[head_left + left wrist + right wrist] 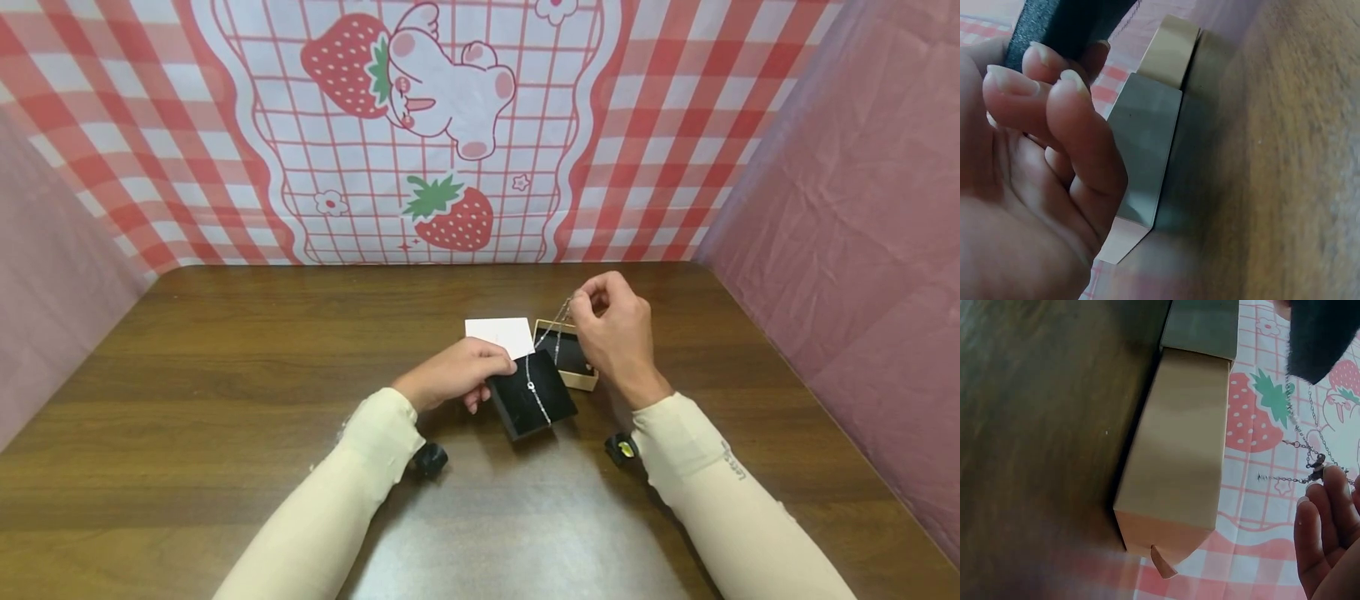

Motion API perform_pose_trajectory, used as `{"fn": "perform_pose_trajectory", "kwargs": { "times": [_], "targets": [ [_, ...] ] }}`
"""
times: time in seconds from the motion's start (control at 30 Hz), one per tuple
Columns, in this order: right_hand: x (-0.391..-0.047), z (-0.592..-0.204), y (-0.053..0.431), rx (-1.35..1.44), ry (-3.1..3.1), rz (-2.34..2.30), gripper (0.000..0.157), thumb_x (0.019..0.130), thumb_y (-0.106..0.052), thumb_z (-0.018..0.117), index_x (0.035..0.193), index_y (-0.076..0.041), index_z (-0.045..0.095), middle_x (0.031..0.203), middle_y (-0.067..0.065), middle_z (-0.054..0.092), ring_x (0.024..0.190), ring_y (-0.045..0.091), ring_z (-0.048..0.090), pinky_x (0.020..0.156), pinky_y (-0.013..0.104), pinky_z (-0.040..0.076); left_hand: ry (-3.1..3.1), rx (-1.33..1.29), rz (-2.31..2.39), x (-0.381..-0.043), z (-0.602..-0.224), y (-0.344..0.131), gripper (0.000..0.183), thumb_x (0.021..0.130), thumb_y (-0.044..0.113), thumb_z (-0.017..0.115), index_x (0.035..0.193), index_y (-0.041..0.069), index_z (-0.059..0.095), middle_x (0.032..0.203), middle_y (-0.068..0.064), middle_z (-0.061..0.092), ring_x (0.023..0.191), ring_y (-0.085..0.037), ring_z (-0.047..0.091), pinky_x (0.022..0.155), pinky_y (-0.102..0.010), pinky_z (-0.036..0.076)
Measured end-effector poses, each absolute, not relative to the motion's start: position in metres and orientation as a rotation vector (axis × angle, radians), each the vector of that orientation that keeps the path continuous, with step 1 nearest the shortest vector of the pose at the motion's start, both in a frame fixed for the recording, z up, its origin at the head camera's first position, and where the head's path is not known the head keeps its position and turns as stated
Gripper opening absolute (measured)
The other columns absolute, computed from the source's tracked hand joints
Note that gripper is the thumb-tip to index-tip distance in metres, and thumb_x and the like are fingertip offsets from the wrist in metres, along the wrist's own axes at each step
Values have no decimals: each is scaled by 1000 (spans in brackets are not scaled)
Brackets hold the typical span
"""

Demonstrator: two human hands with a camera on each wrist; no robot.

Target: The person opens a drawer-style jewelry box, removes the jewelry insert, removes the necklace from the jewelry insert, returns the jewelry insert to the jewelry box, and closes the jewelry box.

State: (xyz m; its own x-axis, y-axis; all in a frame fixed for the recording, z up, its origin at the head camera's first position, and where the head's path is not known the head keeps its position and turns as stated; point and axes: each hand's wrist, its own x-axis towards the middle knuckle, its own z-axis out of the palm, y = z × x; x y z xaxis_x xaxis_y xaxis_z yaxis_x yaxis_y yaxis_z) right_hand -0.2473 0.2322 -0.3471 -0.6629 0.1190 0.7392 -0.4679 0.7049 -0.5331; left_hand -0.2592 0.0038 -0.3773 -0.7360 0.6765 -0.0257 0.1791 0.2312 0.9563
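We start at the left, where the left hand (457, 375) pinches a black pad (516, 407), thumb on top, other fingers loosely bent. Behind it we see a white lid (498, 333) lying on the wooden table (247, 400). Across the pad runs our silvery chain (531, 387), stretching up and to the right over a tan box (581, 382), dark inside, just beside the lid. And there's the right hand (615, 333), fingertips closed together, gripping the chain's raised end!
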Motion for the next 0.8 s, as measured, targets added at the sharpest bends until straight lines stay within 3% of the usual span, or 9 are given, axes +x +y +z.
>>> {"fn": "perform_pose_trajectory", "kwargs": {
  "times": [0.37, 0.8],
  "targets": [
    [-247, -346, 234, 239, -2017, 958, 7, 90, -11, 61, 87, -5, 63, 68, 4, 64, 55, 14, 51, 53, 22, 37, 2064, 721, 1575, -258, -376, 7, 22, 98, 19, 55, 81, 6, 61, 61, -5, 52, 44, -11, 45, 47, -27, 49],
    [-242, -332, 232, 262, -1937, 1142, 9, 92, -5, 60, 85, 0, 63, 66, 7, 67, 56, 6, 58, 52, 19, 41, 2116, 656, 1751, -258, -371, 7, 22, 97, 17, 57, 84, 2, 64, 57, -6, 54, 37, -11, 41, 38, -25, 41]
  ]
}}
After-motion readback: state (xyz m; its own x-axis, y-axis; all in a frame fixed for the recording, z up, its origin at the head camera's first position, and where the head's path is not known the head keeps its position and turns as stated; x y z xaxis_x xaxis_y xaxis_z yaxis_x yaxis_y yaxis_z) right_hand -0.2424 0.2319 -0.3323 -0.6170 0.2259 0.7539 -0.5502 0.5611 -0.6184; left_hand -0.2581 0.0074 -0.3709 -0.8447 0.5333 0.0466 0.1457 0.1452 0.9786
